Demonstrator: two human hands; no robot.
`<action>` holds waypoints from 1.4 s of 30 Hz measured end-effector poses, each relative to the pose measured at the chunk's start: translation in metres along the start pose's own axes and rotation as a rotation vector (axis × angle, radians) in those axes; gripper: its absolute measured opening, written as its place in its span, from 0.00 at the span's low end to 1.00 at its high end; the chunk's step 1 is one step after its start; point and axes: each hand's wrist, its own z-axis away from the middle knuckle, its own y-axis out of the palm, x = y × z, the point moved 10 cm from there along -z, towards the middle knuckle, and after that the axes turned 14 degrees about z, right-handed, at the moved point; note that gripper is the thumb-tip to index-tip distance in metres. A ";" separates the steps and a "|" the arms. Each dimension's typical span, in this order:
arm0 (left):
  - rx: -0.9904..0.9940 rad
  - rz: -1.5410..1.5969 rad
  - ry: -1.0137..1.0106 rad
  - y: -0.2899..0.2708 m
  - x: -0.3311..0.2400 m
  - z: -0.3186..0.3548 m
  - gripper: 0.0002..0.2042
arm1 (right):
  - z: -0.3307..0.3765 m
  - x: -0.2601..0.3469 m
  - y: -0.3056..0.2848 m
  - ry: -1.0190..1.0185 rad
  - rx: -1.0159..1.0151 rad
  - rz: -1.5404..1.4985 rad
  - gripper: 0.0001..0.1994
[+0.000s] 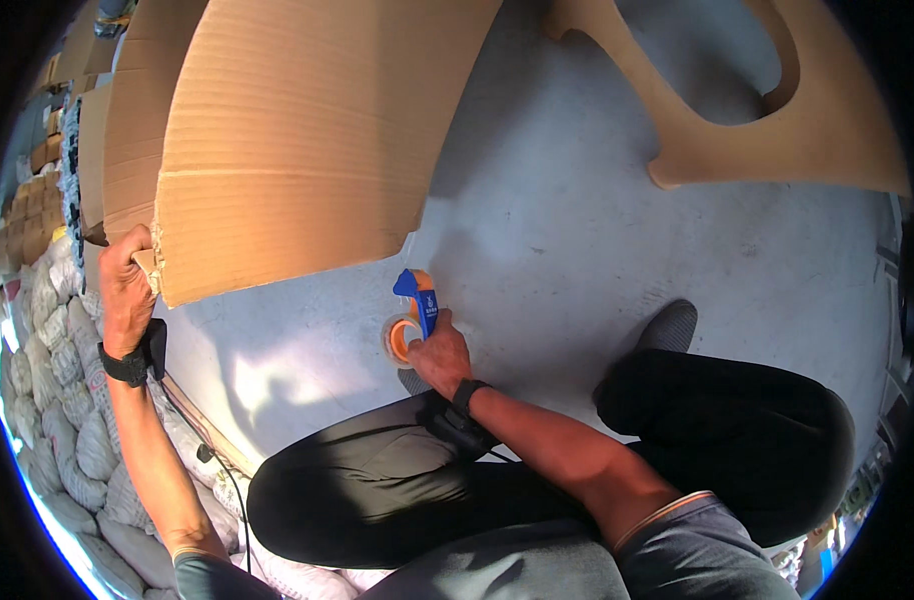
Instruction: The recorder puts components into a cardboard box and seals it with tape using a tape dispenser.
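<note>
A large corrugated cardboard box (287, 150) stands at the upper left, one open flap turned toward me. My left hand (127, 285) is closed on the left edge of that flap, where the cardboard looks torn and bent. Lower in the middle, my right hand (441, 356) grips a blue and orange tape dispenser (424, 303) with a roll of tape on it. The dispenser is just below the flap's lower right corner, and a thin clear strip seems to run up from it. My right fingers partly cover the handle and roll.
A brown panel with a large oval cutout (757, 140) stands at the upper right. Stacked white sacks (72, 400) line the left side. Grey floor (567, 260) lies between, with my bent knees in black trousers below. A black cable (239, 490) runs beside my left arm.
</note>
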 end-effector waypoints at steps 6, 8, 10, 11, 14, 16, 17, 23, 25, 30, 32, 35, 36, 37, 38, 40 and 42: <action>0.045 0.122 -0.076 -0.006 0.010 0.000 0.12 | 0.004 -0.019 0.004 0.048 -0.032 0.008 0.25; 0.074 -0.036 -0.039 -0.003 0.004 0.001 0.12 | 0.009 -0.018 0.001 0.066 -0.026 -0.007 0.25; 0.070 -0.013 -0.032 0.001 0.000 -0.003 0.11 | 0.010 -0.013 0.003 0.055 0.010 0.028 0.25; 0.066 0.006 -0.023 0.003 -0.003 -0.004 0.11 | 0.010 -0.014 0.005 0.057 0.010 0.028 0.25; 0.040 0.043 -0.021 0.006 -0.008 -0.005 0.10 | 0.014 -0.011 0.004 0.039 -0.024 -0.018 0.24; 0.063 -0.012 -0.041 0.000 -0.006 -0.002 0.09 | 0.018 -0.006 0.006 0.039 -0.003 -0.018 0.24; 0.083 -0.052 -0.053 0.003 -0.004 -0.003 0.09 | 0.016 -0.008 0.005 0.043 -0.008 -0.015 0.24; 0.014 0.041 -0.039 0.010 -0.013 -0.005 0.09 | 0.005 -0.008 0.004 0.024 -0.013 0.026 0.23; 0.032 0.052 -0.039 0.012 -0.014 -0.004 0.08 | 0.005 -0.001 0.004 0.013 0.001 -0.032 0.23; 0.031 0.003 -0.053 0.024 -0.027 -0.005 0.07 | -0.006 0.021 0.018 0.023 0.040 -0.046 0.22; 0.019 -0.133 0.041 0.022 -0.044 -0.009 0.07 | -0.017 0.035 0.023 -0.003 -0.020 -0.185 0.24; -0.014 -0.145 -0.046 0.033 -0.056 -0.016 0.06 | -0.025 0.056 0.007 0.057 -0.107 -0.310 0.23; -0.026 -0.136 -0.090 0.036 -0.060 -0.018 0.04 | -0.032 0.061 -0.002 0.035 -0.165 -0.310 0.23; -0.019 -0.158 -0.110 0.033 -0.061 -0.016 0.04 | -0.036 0.075 0.000 -0.001 -0.169 -0.334 0.22; -0.005 -0.079 -0.123 0.034 -0.057 -0.015 0.03 | -0.041 0.082 -0.002 0.005 -0.183 -0.332 0.23; -0.001 0.006 -0.138 0.057 -0.065 -0.008 0.03 | -0.060 0.074 -0.015 0.001 -0.261 -0.266 0.24; -0.044 0.380 -0.115 0.082 -0.077 -0.007 0.07 | -0.081 0.069 -0.023 -0.011 -0.342 -0.270 0.24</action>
